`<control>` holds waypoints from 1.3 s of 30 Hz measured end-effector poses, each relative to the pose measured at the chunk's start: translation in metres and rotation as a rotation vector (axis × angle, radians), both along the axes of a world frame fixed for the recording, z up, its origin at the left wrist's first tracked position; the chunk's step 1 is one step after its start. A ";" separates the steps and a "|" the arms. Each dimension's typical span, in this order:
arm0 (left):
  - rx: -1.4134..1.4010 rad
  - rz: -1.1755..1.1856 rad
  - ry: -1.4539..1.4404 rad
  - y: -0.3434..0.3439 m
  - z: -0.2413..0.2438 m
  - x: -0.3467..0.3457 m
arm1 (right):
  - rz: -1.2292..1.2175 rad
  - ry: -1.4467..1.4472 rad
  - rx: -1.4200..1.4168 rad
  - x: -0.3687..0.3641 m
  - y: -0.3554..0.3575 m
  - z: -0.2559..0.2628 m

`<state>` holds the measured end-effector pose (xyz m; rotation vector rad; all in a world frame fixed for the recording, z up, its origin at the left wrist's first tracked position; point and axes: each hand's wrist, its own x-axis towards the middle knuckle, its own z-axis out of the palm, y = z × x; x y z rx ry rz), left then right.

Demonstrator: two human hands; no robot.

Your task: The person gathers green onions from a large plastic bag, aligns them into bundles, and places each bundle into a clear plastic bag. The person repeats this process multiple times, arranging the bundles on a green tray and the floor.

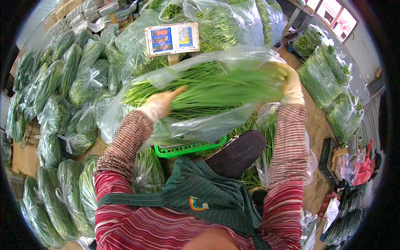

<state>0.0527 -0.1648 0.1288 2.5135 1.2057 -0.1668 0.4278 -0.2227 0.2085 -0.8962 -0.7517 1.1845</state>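
Note:
A large bunch of long green leaves, likely Chinese chives (212,90), lies inside an open clear plastic bag (206,125) in front of me. My left hand (159,103) grips the near left side, thumb stretched over the leaves, its fingers partly hidden. At the far right end, my right hand (286,76) is closed around the bunch, blurred by motion. Both hands look gloved. Under the bag shows the rim of a bright green plastic basket (190,151). Just beyond stands a weighing scale display (172,39) with lit red digits and a keypad.
Tied bags of greens (84,81) are heaped at the left, with long ones (56,200) lower down. Big open sacks of greens (218,25) stand behind the scale. More bags (325,75) line the right wall, near a black crate (328,161). Loose greens lie around my leg (239,154).

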 end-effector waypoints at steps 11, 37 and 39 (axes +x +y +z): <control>-0.014 0.166 0.450 0.029 -0.030 -0.052 | -0.145 -0.499 -0.047 -0.005 -0.009 -0.002; -0.144 -1.150 0.198 -0.362 -0.329 0.446 | -1.146 -0.438 -1.204 0.188 -0.463 -0.398; -0.141 -1.214 0.257 -0.355 -0.330 0.446 | -1.046 -0.672 -1.237 0.206 -0.467 -0.405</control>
